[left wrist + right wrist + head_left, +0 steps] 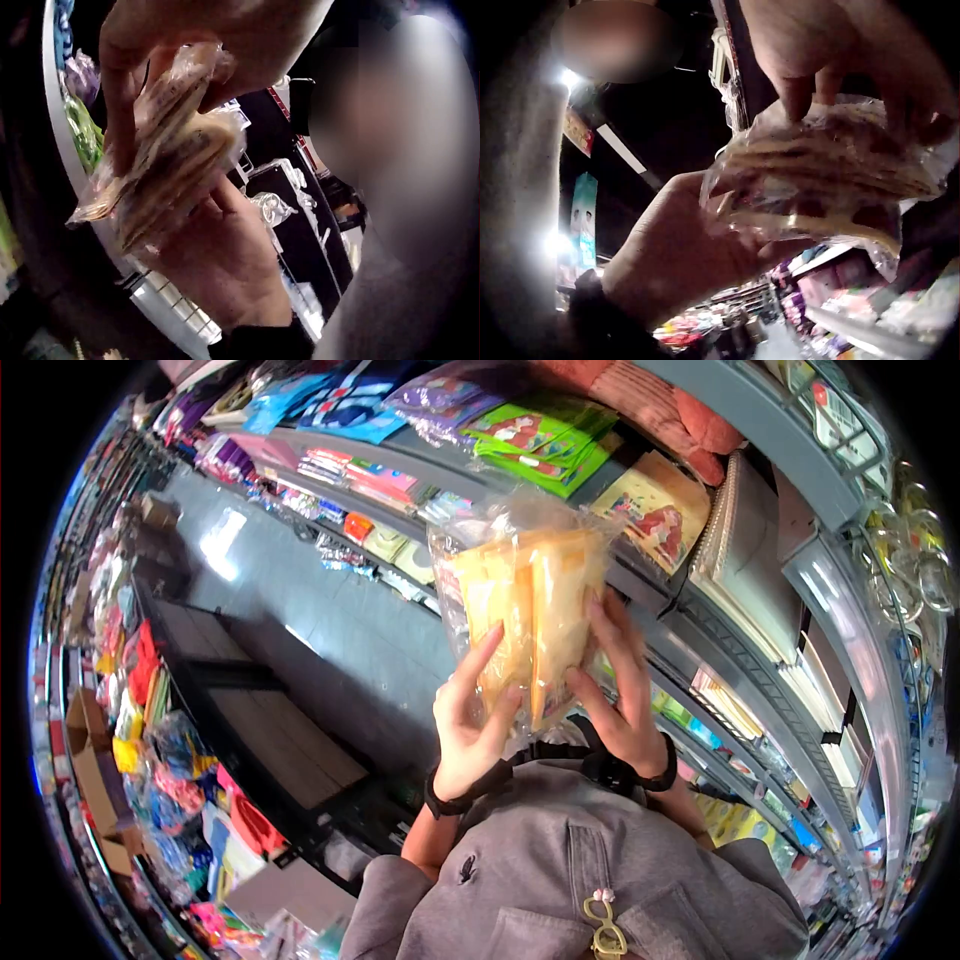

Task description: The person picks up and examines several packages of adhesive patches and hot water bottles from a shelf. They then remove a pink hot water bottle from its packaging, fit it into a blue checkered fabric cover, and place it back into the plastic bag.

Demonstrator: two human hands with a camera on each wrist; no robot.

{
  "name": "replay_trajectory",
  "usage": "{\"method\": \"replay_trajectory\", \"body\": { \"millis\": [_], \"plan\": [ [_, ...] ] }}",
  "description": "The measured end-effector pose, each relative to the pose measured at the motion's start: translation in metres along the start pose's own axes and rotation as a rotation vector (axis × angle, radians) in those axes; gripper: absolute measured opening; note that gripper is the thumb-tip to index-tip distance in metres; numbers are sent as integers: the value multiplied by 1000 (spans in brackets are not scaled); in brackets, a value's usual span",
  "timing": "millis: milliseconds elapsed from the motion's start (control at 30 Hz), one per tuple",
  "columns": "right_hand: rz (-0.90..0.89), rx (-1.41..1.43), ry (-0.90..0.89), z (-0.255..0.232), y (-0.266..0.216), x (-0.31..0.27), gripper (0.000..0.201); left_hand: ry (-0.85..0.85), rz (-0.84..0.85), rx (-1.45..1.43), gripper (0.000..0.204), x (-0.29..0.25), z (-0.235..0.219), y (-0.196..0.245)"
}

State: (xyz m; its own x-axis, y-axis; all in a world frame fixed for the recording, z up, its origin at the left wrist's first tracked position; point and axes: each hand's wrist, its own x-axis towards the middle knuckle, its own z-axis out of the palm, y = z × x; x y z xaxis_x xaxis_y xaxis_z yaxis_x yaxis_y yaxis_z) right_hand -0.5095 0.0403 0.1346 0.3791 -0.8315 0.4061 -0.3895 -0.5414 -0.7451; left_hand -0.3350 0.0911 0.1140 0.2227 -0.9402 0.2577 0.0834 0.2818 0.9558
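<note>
While the left hand [470, 725] grips one side of a clear plastic package of yellowish packets [530, 610], the right hand [625, 705] grips its other side, holding it up before the shelves [640, 585], above the grey shirt [600, 850].

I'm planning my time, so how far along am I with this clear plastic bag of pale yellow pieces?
Looks done: the clear plastic bag of pale yellow pieces is picked up, held near the grey metal shelving. In hand: your left hand and right hand grip it from either side. Left: it isn't set down, so placing it probably remains; whether it's sealed, I can't tell.
</note>
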Motion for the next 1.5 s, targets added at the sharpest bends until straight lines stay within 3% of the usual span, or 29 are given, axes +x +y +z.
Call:
{"method": "replay_trajectory", "body": {
  "millis": [33, 133, 300, 367, 433, 467, 500, 567, 600, 667, 733, 833, 867, 967, 1000, 1033, 1100, 1167, 1300, 1333, 1433, 1500],
  "plan": [
    [-31, -150, 17, -2, -3, 8, 67, -14, -79, -129, 54, 15, -3, 1],
    [43, -147, 246, 10, -20, 34, 72, -205, -123, -228, 54, 66, -3, 13],
    [190, -235, 557, 7, -11, 62, 73, -494, 38, -94, 56, 142, 13, 8],
    [331, -385, 652, -3, -11, 76, 72, -576, 142, -79, 56, 171, 27, 2],
    [386, -490, 786, -10, -2, 92, 73, -618, 61, -125, 54, 192, 42, -2],
    [491, -485, 819, -15, 0, 103, 74, -607, 198, -50, 53, 205, 48, -4],
    [458, -634, 783, -19, 9, 109, 73, -593, 339, 23, 52, 214, 51, -4],
    [390, -863, 763, -21, 20, 122, 69, -513, 379, 94, 48, 224, 44, 4],
    [372, -960, 827, -16, 23, 128, 57, -472, 397, 130, 47, 228, 41, 8],
    [371, -922, 811, -6, 33, 131, 47, -388, 486, 188, 44, 236, 25, 12],
    [318, -818, 766, 4, 45, 131, 36, -415, 381, 98, 48, 236, 7, 19],
    [138, -920, 648, 20, 36, 119, 28, -434, 153, -106, 58, 235, -23, 24],
    [163, -910, 592, 25, 37, 116, 24, -417, 32, -226, 60, 231, -31, 25],
    [212, -1016, 501, 29, 39, 119, 36, -346, -254, -627, 69, 223, -58, 14],
    [249, -1065, 458, 28, 35, 123, 39, -454, -316, -779, 65, 225, -75, -7],
    [238, -1072, 466, 29, 40, 127, 36, -404, -442, -928, 60, 220, -82, -19],
    [137, -1002, 578, 32, 34, 138, 33, -666, -662, -1618, 52, 203, -92, -32],
    [-3, -605, 628, 44, 12, 146, 40, -775, -873, -1947, 45, 195, -77, -14],
    [88, 577, 289, 103, -35, 164, 76, -537, -920, -2016, 28, 163, -83, -6],
    [128, 619, 254, 113, -37, 170, 79, -542, -924, -2102, 25, 158, -89, -15],
    [238, 860, 182, 133, -44, 192, 83, -569, -753, -1701, 26, 162, -118, -13],
    [296, 913, 159, 141, -42, 203, 77, -620, -767, -1585, 28, 161, -133, -2]
  ]
}}
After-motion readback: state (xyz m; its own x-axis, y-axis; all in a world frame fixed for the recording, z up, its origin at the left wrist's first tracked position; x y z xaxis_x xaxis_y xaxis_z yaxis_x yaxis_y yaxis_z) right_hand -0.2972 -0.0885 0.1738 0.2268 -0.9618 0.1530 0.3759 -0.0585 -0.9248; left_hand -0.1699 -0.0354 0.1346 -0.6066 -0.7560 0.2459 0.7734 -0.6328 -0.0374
